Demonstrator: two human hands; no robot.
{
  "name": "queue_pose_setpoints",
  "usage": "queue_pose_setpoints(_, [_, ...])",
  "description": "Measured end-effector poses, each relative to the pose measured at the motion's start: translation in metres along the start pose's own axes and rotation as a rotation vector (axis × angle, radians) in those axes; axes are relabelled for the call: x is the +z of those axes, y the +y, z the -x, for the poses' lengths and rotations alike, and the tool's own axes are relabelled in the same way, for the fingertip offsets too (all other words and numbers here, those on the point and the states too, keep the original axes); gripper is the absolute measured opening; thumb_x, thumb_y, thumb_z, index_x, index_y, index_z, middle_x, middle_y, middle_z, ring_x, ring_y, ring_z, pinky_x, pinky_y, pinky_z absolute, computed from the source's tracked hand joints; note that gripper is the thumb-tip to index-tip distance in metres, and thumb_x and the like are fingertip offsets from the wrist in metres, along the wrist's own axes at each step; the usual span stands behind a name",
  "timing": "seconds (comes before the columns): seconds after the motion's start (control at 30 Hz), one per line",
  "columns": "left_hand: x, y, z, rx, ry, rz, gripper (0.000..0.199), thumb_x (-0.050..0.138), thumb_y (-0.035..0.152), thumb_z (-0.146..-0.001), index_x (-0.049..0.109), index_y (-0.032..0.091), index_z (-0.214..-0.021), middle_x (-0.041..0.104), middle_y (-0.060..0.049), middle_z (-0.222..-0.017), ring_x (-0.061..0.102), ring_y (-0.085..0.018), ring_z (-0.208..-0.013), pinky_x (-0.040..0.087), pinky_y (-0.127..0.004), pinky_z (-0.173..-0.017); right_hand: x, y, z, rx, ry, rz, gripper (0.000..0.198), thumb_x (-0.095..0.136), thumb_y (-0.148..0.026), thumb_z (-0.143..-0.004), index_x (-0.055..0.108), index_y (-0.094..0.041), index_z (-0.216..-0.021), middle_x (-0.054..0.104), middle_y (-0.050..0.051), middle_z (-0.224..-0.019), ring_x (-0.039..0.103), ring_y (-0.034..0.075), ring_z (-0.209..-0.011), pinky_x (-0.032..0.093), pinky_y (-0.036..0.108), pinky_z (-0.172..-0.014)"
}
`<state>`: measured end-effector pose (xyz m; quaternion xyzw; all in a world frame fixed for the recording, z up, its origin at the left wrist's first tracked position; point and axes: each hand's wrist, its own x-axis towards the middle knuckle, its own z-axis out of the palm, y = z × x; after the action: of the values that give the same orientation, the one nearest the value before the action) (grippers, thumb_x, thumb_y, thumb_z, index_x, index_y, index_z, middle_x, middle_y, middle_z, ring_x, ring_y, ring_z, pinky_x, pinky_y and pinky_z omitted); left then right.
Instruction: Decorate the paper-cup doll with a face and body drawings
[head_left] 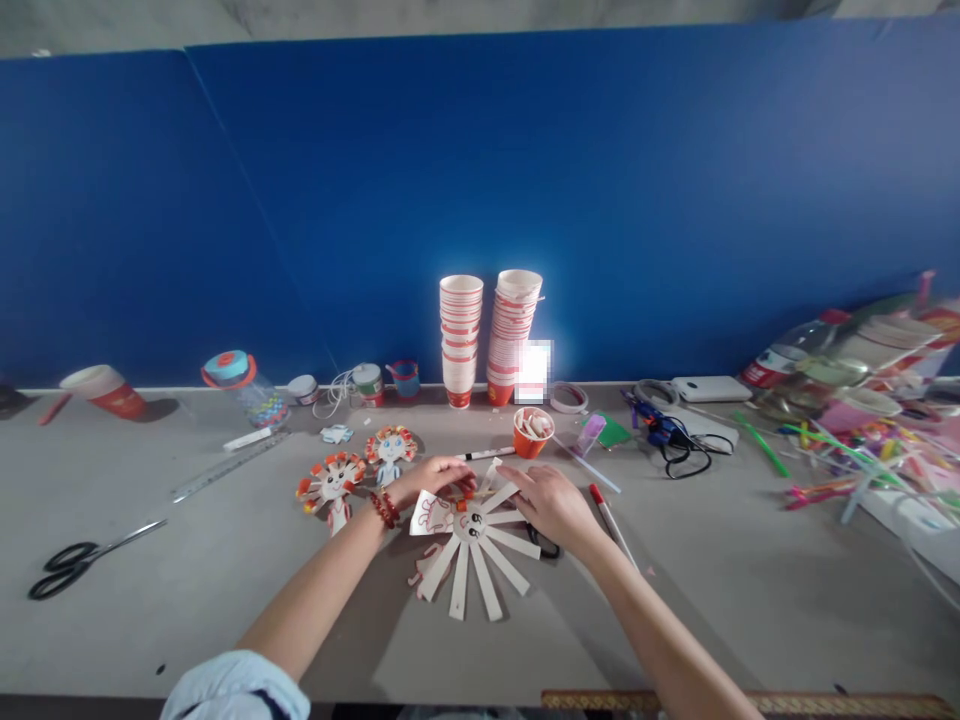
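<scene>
A paper cup cut into a fan of white strips lies in front of me, a drawn face on its round middle. My left hand is closed at the far side, fingers bent over a strip by an orange curl. My right hand pinches a far strip on the right; its fingertips are partly hidden. Left of the fan lies a piece of white paper with red drawing. Under its right side, dark scissor handles show in part.
Two finished cup figures lie left of my hands. Two tall stacks of paper cups stand by the blue partition, with an orange cup of scraps before them. Scissors lie far left, a red-capped marker right, and straws farther right.
</scene>
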<state>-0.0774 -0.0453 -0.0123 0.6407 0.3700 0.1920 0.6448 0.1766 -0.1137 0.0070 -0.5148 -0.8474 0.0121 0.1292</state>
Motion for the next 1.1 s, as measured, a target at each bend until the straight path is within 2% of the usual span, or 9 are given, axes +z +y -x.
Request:
queue_pose_setpoints(0.2, [0.01,0.006,-0.028,-0.097,-0.115,-0.159,0.031,0.059,0.038,-0.096,0.061,0.013,-0.114,0.064,-0.007,-0.109,0.065,-0.02,-0.094,0.056,-0.038,-0.082,0.0,-0.005,-0.003,-0.001,-0.037,-0.017,0.048,0.058,-0.018,-0.087,0.059,-0.021,-0.135,0.069,0.008,-0.088,0.063,0.024,-0.086,0.048,0.032,-0.08])
queue_pose_setpoints(0.47, [0.012,-0.004,-0.024,-0.112,-0.066,-0.14,0.034,0.059,0.037,-0.096,0.059,0.014,-0.12,0.062,-0.008,-0.118,0.063,-0.022,-0.101,0.055,-0.041,-0.086,-0.018,0.019,0.017,0.059,-0.065,-0.054,0.053,0.051,-0.023,-0.09,0.051,-0.024,-0.143,0.072,0.006,-0.086,0.066,0.022,-0.081,0.048,0.029,-0.073])
queue_pose_setpoints(0.53, [0.011,-0.007,-0.021,-0.107,-0.06,-0.116,0.033,0.059,0.037,-0.096,0.059,0.014,-0.121,0.062,-0.009,-0.118,0.063,-0.021,-0.101,0.055,-0.041,-0.086,-0.025,0.026,0.027,0.08,-0.042,-0.057,0.048,0.048,-0.021,-0.09,0.057,-0.025,-0.137,0.073,0.006,-0.087,0.067,0.021,-0.078,0.048,0.028,-0.069])
queue_pose_setpoints(0.6, [0.01,-0.009,-0.02,-0.101,-0.06,-0.097,0.033,0.059,0.037,-0.096,0.058,0.014,-0.121,0.061,-0.009,-0.118,0.063,-0.021,-0.101,0.055,-0.041,-0.086,-0.028,0.028,0.035,0.134,0.062,-0.109,0.037,0.044,-0.025,-0.093,0.066,-0.023,-0.122,0.073,0.007,-0.092,0.067,0.019,-0.077,0.047,0.027,-0.067])
queue_pose_setpoints(0.67, [0.009,-0.011,-0.022,-0.094,-0.062,-0.085,0.033,0.059,0.036,-0.096,0.058,0.014,-0.121,0.061,-0.009,-0.119,0.063,-0.021,-0.101,0.055,-0.041,-0.086,-0.026,0.023,0.039,0.2,0.134,-0.185,0.029,0.046,-0.034,-0.095,0.069,-0.021,-0.107,0.072,0.005,-0.087,0.066,0.018,-0.07,0.046,0.026,-0.063])
queue_pose_setpoints(0.73, [0.009,-0.013,-0.023,-0.085,-0.063,-0.078,0.033,0.059,0.037,-0.096,0.059,0.014,-0.121,0.061,-0.009,-0.119,0.063,-0.022,-0.102,0.055,-0.042,-0.087,-0.019,0.012,0.038,0.228,0.138,-0.248,0.028,0.051,-0.043,-0.094,0.068,-0.021,-0.095,0.07,0.003,-0.081,0.065,0.018,-0.069,0.046,0.025,-0.061])
queue_pose_setpoints(0.8, [0.009,-0.014,-0.025,-0.081,-0.069,-0.072,0.034,0.059,0.037,-0.096,0.059,0.014,-0.121,0.061,-0.009,-0.119,0.063,-0.022,-0.102,0.055,-0.042,-0.087,-0.009,-0.002,0.034,0.222,0.112,-0.256,0.027,0.054,-0.047,-0.092,0.065,-0.022,-0.091,0.07,0.002,-0.088,0.067,0.018,-0.074,0.046,0.025,-0.062])
queue_pose_setpoints(1.0, [0.007,-0.016,-0.025,-0.088,-0.043,-0.06,0.034,0.059,0.035,-0.096,0.057,0.015,-0.124,0.06,-0.01,-0.12,0.063,-0.021,-0.102,0.056,-0.041,-0.086,0.011,-0.04,0.017,0.193,0.239,-0.138,0.021,0.047,-0.031,-0.097,0.066,-0.021,-0.095,0.069,0.004,-0.089,0.064,0.016,-0.068,0.041,0.024,-0.06])
queue_pose_setpoints(1.1, [-0.004,-0.012,-0.018,-0.08,-0.024,-0.087,0.035,0.058,0.037,-0.097,0.057,0.015,-0.124,0.061,-0.009,-0.119,0.063,-0.021,-0.1,0.056,-0.041,-0.085,0.012,-0.049,0.016,0.167,0.292,-0.101,0.022,0.045,-0.026,-0.097,0.066,-0.02,-0.101,0.068,0.007,-0.095,0.065,0.017,-0.077,0.043,0.023,-0.064])
